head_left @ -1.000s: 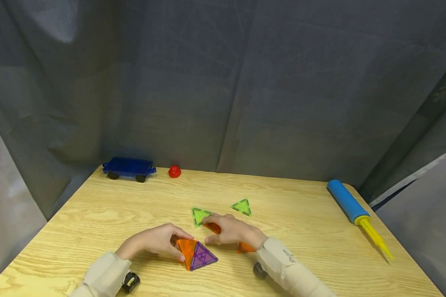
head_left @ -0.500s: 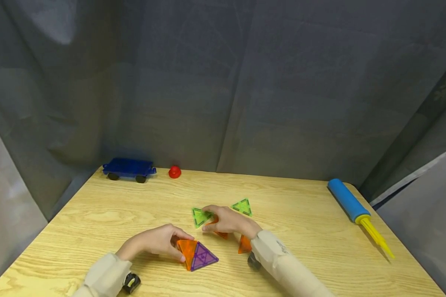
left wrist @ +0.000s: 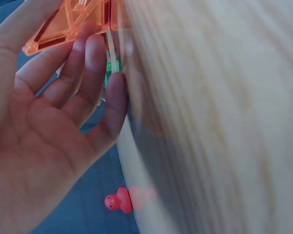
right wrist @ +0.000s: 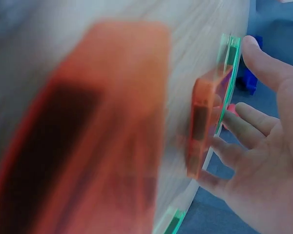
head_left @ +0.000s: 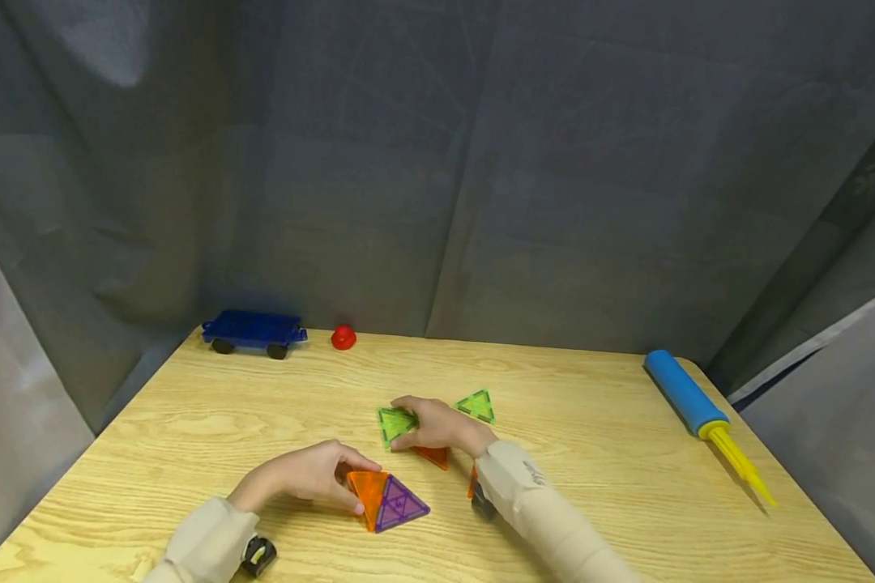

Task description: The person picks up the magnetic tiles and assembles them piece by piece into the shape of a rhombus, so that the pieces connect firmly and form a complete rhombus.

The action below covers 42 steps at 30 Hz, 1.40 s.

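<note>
In the head view my left hand (head_left: 313, 474) holds an orange triangular magnetic tile (head_left: 367, 494) between thumb and fingers. A purple triangular magnetic tile (head_left: 401, 505) adjoins its right side. My right hand (head_left: 441, 427) has thumb and index finger at opposite edges of a green triangular magnetic tile (head_left: 391, 426) on the table. Under that palm shows another orange tile (head_left: 434, 457), partly covered. The right forearm hides most of one more orange tile (head_left: 472, 481). Beyond the right hand lies a second green tile (head_left: 477, 406). The right wrist view shows the thumb touching the green tile (right wrist: 233, 53).
Along the table's back edge stand a blue wheeled cart (head_left: 253, 329) and a small red toy (head_left: 343, 338), duck-like in the left wrist view. A blue hand pump (head_left: 681, 395) with a yellow nozzle lies at the right. Grey cloth (head_left: 554, 202) hangs behind.
My right hand has moved left and away from me, off the orange tile and onto the green one. The left hand stays on its orange tile.
</note>
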Tool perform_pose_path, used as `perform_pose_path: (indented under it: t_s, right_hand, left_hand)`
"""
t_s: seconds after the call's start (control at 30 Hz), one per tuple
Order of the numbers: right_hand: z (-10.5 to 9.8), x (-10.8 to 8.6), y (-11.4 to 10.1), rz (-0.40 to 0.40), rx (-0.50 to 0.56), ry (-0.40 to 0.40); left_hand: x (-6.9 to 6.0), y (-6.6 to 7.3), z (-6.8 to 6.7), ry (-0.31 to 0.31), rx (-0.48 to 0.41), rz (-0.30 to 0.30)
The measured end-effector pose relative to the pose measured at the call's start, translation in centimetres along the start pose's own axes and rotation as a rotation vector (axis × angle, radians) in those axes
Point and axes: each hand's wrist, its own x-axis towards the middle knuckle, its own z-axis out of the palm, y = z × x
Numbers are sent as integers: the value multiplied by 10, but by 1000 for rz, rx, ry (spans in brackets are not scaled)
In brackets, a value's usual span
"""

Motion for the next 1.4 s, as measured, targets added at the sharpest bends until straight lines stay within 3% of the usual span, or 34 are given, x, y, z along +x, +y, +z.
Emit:
perform_pose_path:
  t_s: [0.23, 0.6, 1.4]
  right_hand:
    - [3, 2, -2, -24, -26, -1]
    - [4, 3, -5, -4, -63, 7]
    - [7, 5, -13, -2, -53, 50]
  left_hand:
    - [-1, 0, -1, -16, -28, 26]
    - [-1, -2, -1, -6, 2, 10]
    - [-3, 1, -2, -7, 22, 23]
